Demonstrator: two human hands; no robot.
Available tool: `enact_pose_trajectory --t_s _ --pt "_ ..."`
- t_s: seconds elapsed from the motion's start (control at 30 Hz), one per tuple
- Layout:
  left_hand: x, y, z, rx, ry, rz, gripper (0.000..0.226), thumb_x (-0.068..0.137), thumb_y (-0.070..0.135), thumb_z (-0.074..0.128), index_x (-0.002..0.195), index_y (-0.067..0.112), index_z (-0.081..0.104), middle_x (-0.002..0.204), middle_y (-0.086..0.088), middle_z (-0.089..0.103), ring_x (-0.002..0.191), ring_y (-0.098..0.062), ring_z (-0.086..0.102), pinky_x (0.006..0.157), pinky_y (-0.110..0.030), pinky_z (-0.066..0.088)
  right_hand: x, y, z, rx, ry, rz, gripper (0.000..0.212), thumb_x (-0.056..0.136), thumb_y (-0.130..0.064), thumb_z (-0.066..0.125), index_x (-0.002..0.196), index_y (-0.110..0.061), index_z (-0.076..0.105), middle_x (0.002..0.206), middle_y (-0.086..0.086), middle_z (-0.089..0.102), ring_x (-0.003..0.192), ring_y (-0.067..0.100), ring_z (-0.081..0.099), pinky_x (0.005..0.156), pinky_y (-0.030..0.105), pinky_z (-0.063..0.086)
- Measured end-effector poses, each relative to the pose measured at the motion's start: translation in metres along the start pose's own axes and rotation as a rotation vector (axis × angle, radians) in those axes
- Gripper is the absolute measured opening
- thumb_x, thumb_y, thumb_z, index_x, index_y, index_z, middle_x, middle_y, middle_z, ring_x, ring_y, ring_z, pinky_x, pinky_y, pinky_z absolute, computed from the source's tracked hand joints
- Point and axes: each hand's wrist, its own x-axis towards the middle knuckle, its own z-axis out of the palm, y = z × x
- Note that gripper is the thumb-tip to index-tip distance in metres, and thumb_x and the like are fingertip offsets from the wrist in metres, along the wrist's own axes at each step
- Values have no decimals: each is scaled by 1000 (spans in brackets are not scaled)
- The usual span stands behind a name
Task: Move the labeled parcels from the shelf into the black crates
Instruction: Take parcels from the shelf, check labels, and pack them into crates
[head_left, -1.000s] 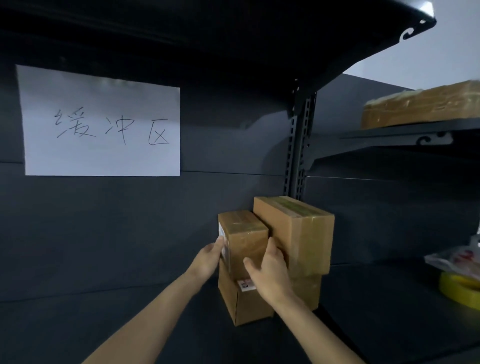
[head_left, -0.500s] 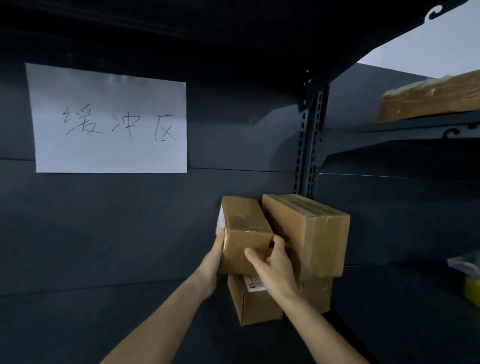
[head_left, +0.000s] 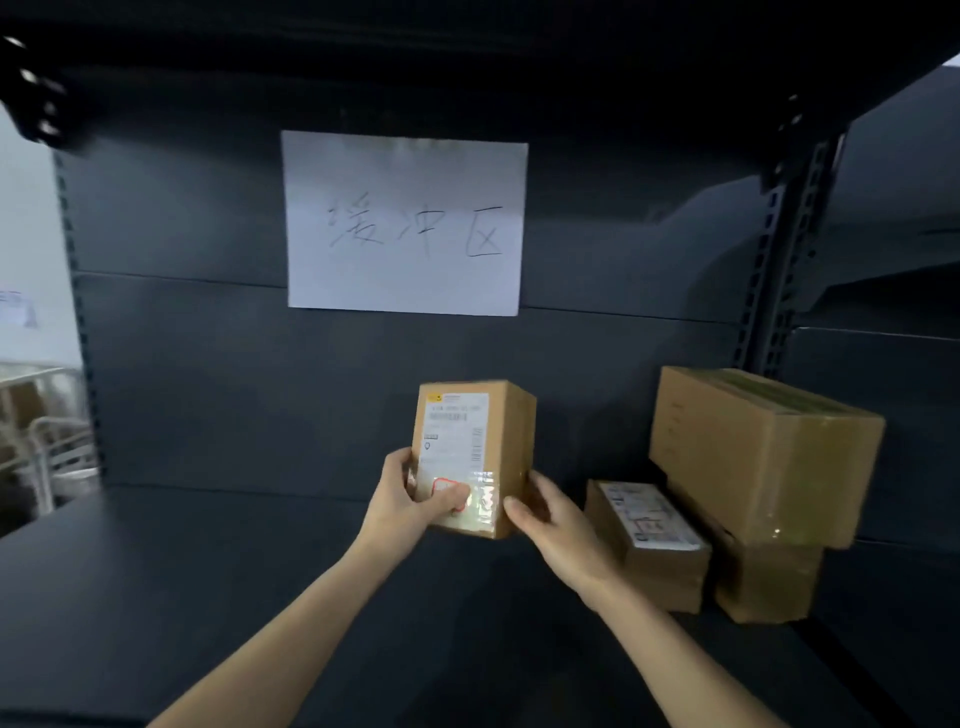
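A small brown parcel (head_left: 475, 452) with a white shipping label facing me is lifted off the dark shelf (head_left: 208, 571). My left hand (head_left: 410, 499) grips its lower left corner, thumb pressed on the label. My right hand (head_left: 550, 512) holds its lower right edge, fingers curled behind. To the right, a labeled small parcel (head_left: 649, 540) lies on the shelf. Beside it a large brown box (head_left: 763, 452) rests on top of another box (head_left: 763, 587). No black crate is in view.
A white paper sign (head_left: 405, 223) with handwriting hangs on the shelf's back wall. A slotted upright post (head_left: 774, 280) stands at the right, with another shelf bay beyond it. At the far left, pale furniture (head_left: 36, 415) is visible past the shelf.
Both hands have pulled the small parcel off the stack and out to the left, turning its label toward me. The view has swung left, so the sign now sits in the centre.
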Motion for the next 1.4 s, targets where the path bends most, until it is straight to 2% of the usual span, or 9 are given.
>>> enact_pose_trajectory --t_s 0.13,0.2,0.5,0.67,0.9,1.03,1.13,1.23,1.4 --pt "-11 -5 -24 156 23 39 55 77 18 76 118 26 41 105 11 61 94 -5 62 69 -18 52 -1 -3 20 121 -145 36 32 86 -54 48 117 -56 40 105 -41 54 101 -16 51 80 12 39" --pt "-15 -5 -32 207 23 54 47 81 15 71 117 26 42 102 13 61 91 -3 62 63 -14 52 0 -2 25 138 -168 39 26 86 -50 52 109 -56 43 95 -42 57 92 -19 53 80 13 42" --pt "-21 -16 -49 285 -9 34 38 88 4 60 112 28 45 103 12 62 95 -4 62 64 -13 51 3 2 37 94 -154 60 48 92 -33 53 138 -30 39 124 -15 56 121 10 50 106 40 40" --pt "-23 -33 -48 400 -30 6 38 83 0 60 101 28 42 98 16 59 92 -3 61 58 -7 49 5 14 50 -81 -135 64 55 92 -23 55 142 -24 33 140 -4 48 129 12 43 96 20 34" --pt "-18 -49 -41 535 -28 -71 41 85 5 61 116 23 41 120 4 61 109 -12 59 89 -29 53 11 21 68 -145 -85 103 63 94 -17 51 148 -24 18 147 0 38 136 18 34 110 34 31" --pt "-17 -54 -44 744 -85 -74 57 86 22 63 134 20 32 134 -1 52 124 -18 49 98 -33 46 14 24 68 -240 -75 109 71 94 -23 52 149 -23 7 148 3 37 136 20 35 110 35 32" --pt "-21 -57 -52 1158 -38 -7 84 82 50 61 146 17 17 151 -8 29 143 -25 21 116 -39 19 11 29 60 -415 -32 74 82 90 -33 57 149 -22 0 153 5 27 138 21 30 109 35 31" --pt "-27 -57 -59 1374 -9 38 95 80 66 49 149 14 9 156 -10 16 146 -27 6 119 -42 1 5 31 47 -657 7 -14 82 89 -40 56 149 -19 4 155 5 20 141 20 24 110 33 30" --pt "-41 -50 -57 1437 19 158 85 77 72 45 140 17 33 143 -6 40 137 -25 30 116 -39 17 -6 31 27 -842 43 -146 74 90 -43 52 148 -14 14 154 6 22 140 22 25 113 31 23"
